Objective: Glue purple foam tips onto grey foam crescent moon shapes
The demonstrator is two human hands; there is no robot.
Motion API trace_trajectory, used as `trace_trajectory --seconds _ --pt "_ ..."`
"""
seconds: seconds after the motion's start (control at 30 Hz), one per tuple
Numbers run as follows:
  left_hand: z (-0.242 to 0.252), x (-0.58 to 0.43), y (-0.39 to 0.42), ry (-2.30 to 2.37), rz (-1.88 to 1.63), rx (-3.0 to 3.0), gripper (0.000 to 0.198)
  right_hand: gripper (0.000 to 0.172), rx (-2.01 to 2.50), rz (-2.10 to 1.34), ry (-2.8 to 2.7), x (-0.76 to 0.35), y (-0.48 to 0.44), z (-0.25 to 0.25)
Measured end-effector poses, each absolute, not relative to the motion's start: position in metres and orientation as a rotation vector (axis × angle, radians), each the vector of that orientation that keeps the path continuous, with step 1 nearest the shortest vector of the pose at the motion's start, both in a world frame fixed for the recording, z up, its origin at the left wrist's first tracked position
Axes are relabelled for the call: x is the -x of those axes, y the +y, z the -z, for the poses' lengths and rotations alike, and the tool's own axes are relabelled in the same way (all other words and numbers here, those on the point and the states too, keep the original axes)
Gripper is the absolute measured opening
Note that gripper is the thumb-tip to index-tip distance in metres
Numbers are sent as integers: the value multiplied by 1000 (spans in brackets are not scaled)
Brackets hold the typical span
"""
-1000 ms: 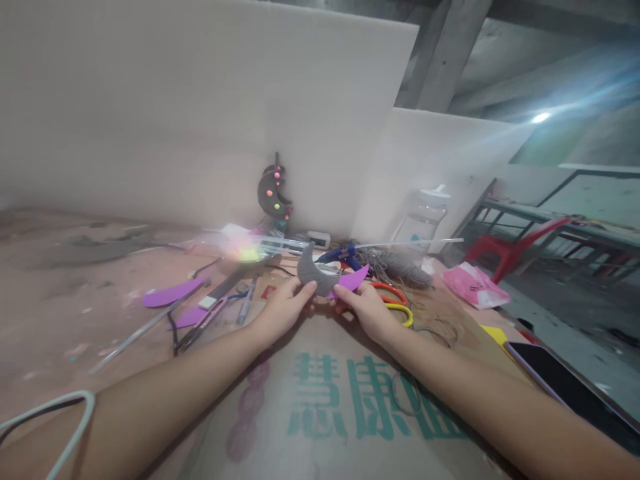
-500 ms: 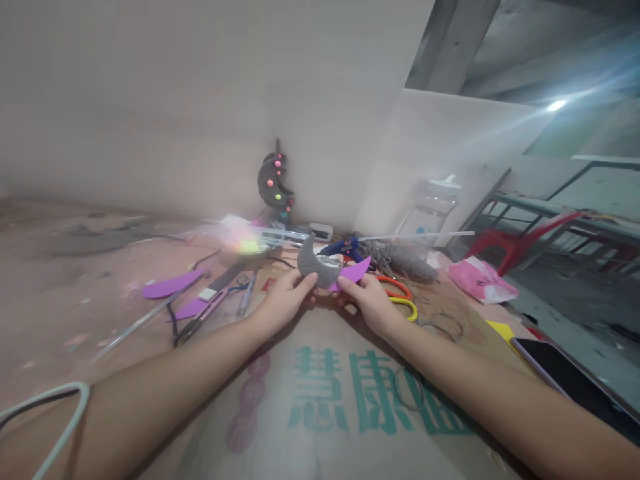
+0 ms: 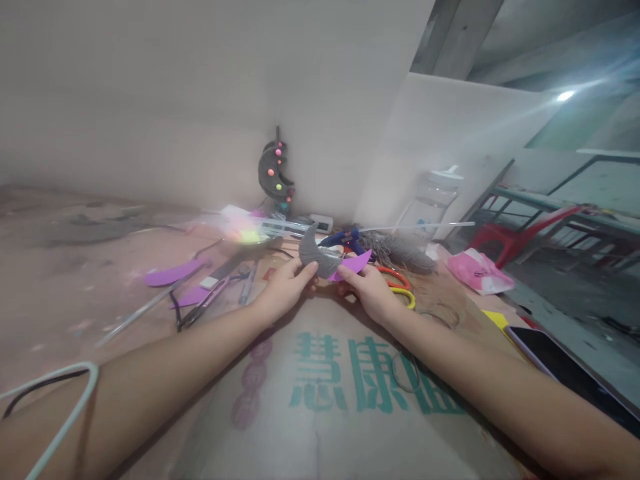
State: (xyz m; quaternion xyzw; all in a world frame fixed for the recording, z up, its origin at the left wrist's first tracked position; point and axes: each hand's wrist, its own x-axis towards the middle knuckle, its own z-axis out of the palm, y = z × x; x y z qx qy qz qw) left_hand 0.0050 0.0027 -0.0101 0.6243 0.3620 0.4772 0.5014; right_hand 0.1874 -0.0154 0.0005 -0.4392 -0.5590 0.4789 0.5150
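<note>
Both of my hands were clamped on one crescent (image 3: 316, 262), close together but not touching, with the piece bridging the gap. My left hand (image 3: 287, 290) pinched its gray, yarn-wrapped part, thumb on the near face; my right hand (image 3: 369, 290) gripped it near the purple end, which stuck out bare to the right. I had it over the far part of one cardboard sheet (image 3: 270, 433) printed with green characters; whether it touched the sheet I could not tell.

Just beyond it lay one blue glue gun (image 3: 349, 239), with one bundle of gray yarn (image 3: 410, 255) to its right. Beside my right hand were two handle loops, one orange (image 3: 396, 275) and one yellow (image 3: 409, 298). Two purple pieces (image 3: 173, 273) lay to the left. Against the wall stood one dark crescent ornament (image 3: 269, 175) dotted with colored balls, too small to count surely. Farther right were one clear bottle (image 3: 434, 193), one pink packet (image 3: 480, 270) and one phone (image 3: 560, 367).
</note>
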Motion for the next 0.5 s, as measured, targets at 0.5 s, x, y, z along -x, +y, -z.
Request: trace_trajectory --seconds 0.5 --pt "9 -5 1 871 -1150 -1553 34 32 1006 -1177 -1343 -188 -15 3"
